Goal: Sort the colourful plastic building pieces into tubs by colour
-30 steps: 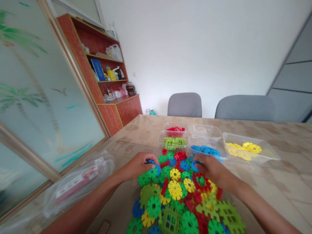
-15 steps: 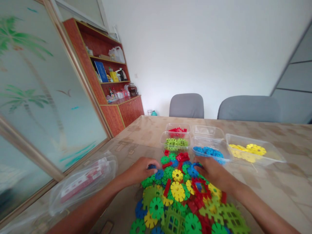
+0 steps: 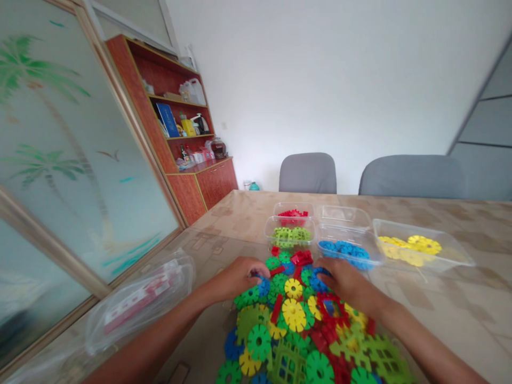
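Observation:
A mixed pile of plastic building pieces lies on the table before me: notched discs, such as a yellow disc (image 3: 294, 314) and a green disc (image 3: 259, 342), with red pieces and olive-green lattice squares (image 3: 286, 362). At the pile's far left edge, my left hand (image 3: 243, 276) has its fingers curled towards the thumb, with a bit of blue disc showing between them. My right hand (image 3: 344, 278) pinches a blue notched disc (image 3: 320, 280) at the far right edge of the pile. The fingers partly cover both held pieces.
Behind the pile stand clear tubs holding red pieces (image 3: 294, 214), light-green squares (image 3: 291, 236), blue discs (image 3: 347, 253) and yellow discs (image 3: 420, 248). Another clear tub (image 3: 344, 216) is at the back. A plastic bag (image 3: 140, 301) lies left; grey chairs (image 3: 308, 173) stand beyond the table.
My left hand has shifted slightly, and its blue disc shows less now. My right hand stays at the pile's right edge with a blue disc. The view has turned slightly left.

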`<state>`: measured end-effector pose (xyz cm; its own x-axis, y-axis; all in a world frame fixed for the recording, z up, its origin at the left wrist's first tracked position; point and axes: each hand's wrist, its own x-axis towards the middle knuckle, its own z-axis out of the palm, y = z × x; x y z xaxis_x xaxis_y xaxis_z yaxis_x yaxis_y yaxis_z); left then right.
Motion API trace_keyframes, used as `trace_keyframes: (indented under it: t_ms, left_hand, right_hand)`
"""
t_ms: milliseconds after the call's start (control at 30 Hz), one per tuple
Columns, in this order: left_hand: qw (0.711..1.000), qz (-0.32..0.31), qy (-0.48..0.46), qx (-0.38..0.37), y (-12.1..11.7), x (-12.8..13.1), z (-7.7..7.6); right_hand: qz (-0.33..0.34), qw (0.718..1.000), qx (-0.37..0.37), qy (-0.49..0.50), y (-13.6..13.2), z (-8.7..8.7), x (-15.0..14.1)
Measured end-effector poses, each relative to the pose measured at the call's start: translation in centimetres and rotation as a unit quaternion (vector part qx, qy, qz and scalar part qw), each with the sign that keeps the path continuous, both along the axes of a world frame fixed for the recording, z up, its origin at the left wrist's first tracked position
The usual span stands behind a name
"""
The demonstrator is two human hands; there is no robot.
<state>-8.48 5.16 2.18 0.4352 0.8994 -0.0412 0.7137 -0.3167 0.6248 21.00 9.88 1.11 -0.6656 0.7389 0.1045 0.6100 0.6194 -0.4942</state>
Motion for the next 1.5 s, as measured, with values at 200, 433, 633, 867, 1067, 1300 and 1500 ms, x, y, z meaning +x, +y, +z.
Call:
trace_keyframes:
  t_ms: [200, 433, 633, 867, 1067, 1300, 1500]
  left_hand:
    - [0.999, 0.009, 0.031, -0.004, 0.1, -0.1, -0.3]
    - [1.000, 0.010, 0.012, -0.012, 0.2, 0.1, 0.2]
    - [0.999, -0.005, -0.033, -0.017, -0.3, 0.0, 0.9]
    - [0.998, -0.004, -0.055, -0.006, -0.6, 0.7, 1.8]
    - [0.994, 0.019, -0.103, -0.020, 0.0, 2.0, 2.0]
    - [0.986, 0.026, -0.161, 0.017, 1.4, 4.1, 3.3]
    - [0.974, 0.017, -0.212, 0.082, 5.1, 8.6, 5.1]
  right_hand:
    - [0.008, 1.000, -0.017, 0.002, 0.2, 0.8, 0.0]
    - [-0.032, 0.999, -0.037, -0.023, -0.3, 0.2, -0.1]
    - [-0.068, 0.996, -0.054, -0.019, -0.6, -0.1, 0.2]
    - [-0.042, 0.994, -0.090, 0.051, -0.7, 1.0, 0.7]
    - [-0.013, 0.990, -0.088, 0.113, 0.0, 2.2, 1.9]
    - [-0.081, 0.987, -0.004, 0.139, 1.4, 3.9, 4.4]
    - [-0.214, 0.963, 0.073, 0.149, 3.7, 4.3, 7.9]
